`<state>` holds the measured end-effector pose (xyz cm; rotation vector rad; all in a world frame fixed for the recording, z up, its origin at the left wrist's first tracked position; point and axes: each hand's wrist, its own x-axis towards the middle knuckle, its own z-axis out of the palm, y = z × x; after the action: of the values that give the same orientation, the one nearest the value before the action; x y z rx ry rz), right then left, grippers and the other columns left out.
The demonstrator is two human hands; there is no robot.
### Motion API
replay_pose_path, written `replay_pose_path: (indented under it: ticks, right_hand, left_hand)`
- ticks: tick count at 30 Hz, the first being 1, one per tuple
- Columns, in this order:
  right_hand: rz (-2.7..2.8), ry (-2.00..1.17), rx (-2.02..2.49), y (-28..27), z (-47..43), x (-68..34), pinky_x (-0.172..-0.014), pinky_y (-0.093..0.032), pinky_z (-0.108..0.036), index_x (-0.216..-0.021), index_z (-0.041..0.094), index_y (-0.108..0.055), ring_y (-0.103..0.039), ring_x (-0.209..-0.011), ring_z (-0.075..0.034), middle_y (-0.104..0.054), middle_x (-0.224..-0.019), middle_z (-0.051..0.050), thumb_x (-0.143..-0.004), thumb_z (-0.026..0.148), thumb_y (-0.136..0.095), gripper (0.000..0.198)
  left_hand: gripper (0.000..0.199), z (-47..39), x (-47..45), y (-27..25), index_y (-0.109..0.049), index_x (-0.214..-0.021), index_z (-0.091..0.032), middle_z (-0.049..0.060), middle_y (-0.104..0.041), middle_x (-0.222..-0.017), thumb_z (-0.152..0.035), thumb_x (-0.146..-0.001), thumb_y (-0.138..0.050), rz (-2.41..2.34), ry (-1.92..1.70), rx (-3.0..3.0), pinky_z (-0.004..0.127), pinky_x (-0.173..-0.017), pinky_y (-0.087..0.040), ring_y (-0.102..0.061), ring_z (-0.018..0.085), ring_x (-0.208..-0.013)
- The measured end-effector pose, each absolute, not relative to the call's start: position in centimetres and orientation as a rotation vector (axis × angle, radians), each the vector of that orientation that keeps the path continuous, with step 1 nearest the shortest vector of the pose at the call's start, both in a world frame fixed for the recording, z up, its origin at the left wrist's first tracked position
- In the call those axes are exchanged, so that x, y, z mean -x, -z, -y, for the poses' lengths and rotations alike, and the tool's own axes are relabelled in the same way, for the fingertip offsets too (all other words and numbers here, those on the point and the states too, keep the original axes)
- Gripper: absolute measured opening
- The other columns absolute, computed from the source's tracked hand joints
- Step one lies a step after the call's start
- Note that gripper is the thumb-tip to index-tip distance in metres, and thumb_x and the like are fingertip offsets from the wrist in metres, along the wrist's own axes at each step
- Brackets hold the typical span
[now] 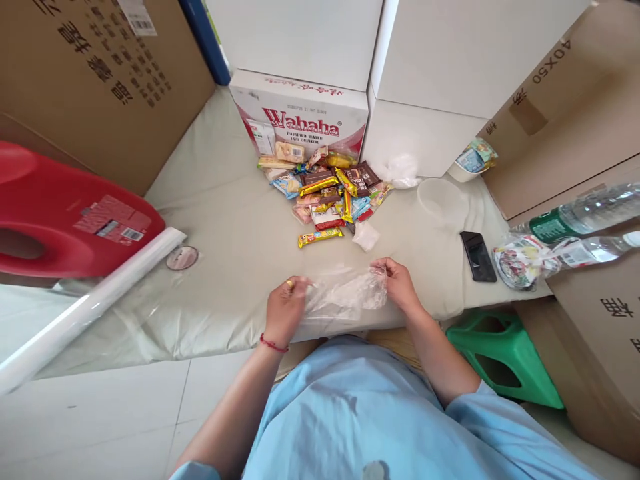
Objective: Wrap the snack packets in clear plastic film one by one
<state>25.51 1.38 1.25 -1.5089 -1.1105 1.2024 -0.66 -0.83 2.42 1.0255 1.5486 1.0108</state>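
A clear plastic bag (345, 293) is stretched between my two hands, just over the front edge of the covered table. My left hand (287, 307) pinches its left end; a ring and a red bracelet show on that side. At the right end, the fingers of my right hand (396, 283) are closed on the crumpled plastic. Beyond the bag lies a pile of wrapped snacks (325, 193), with one yellow snack bar (320, 237) nearest me. A small white packet (367, 235) rests just beyond my right hand.
Behind the snacks stand a Wahaha carton (305, 113) and white boxes (425, 133). To the right are a round translucent lid (443, 200), a phone (479, 257), plastic bottles (590, 213) and a green stool (505, 360). On the left are a red jug (75, 213) and a white roll (95, 307).
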Motion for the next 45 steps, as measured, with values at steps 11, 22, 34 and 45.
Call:
replay_pose_path:
  ticks: [11, 22, 34, 45]
  right_hand:
    - [1.059, -1.324, 1.366, -4.4, 2.1, -31.0, -0.090, -0.057, -0.036, -0.116, 0.025, -0.075, -0.067, -0.107, -0.023, -0.072, -0.119, -0.010, -0.078, 0.072, -0.077, 0.061]
    - [0.833, -1.523, 1.216, -4.3, -2.0, -26.2, -0.061, -0.046, -0.023, -0.099, 0.023, -0.073, -0.053, -0.065, -0.010, -0.061, -0.075, 0.004, -0.070, 0.044, -0.089, 0.039]
    - [2.293, -0.431, 1.571, -1.5, -8.6, -27.2, -0.090, -0.052, -0.041, -0.136, 0.033, -0.068, -0.055, -0.116, -0.029, -0.056, -0.143, -0.011, -0.097, 0.033, -0.062, 0.040]
    - [1.798, -0.262, 1.929, -3.9, -16.1, -32.2, -0.105, -0.047, -0.052, -0.143, 0.016, -0.061, -0.057, -0.128, -0.039, -0.042, -0.158, -0.021, -0.098, 0.047, -0.060, 0.055]
  left_hand:
    - [0.064, -0.3, 2.0, -4.0, -0.069, -0.119, -0.018, -0.005, -0.045, -0.053, -0.073, -0.095, -0.047, -0.693, -0.713, -0.357, 0.016, -0.031, -0.022, -0.025, 0.005, -0.032]
    - [0.072, 1.3, 3.4, -4.6, -0.040, -0.156, -0.040, 0.011, -0.076, -0.101, -0.073, -0.093, -0.051, -0.681, -0.667, -0.347, 0.017, -0.027, -0.014, -0.029, 0.002, -0.027]
    - [0.075, 1.7, 4.8, -3.0, -0.038, -0.157, -0.037, 0.013, -0.078, -0.104, -0.075, -0.093, -0.049, -0.835, -0.660, -0.329, 0.016, -0.028, -0.020, -0.037, 0.003, -0.029]
    - [0.075, 1.4, 4.9, -4.1, -0.039, -0.157, -0.036, 0.013, -0.079, -0.107, -0.074, -0.093, -0.049, -0.741, -0.723, -0.370, 0.019, -0.027, -0.020, -0.036, 0.004, -0.026]
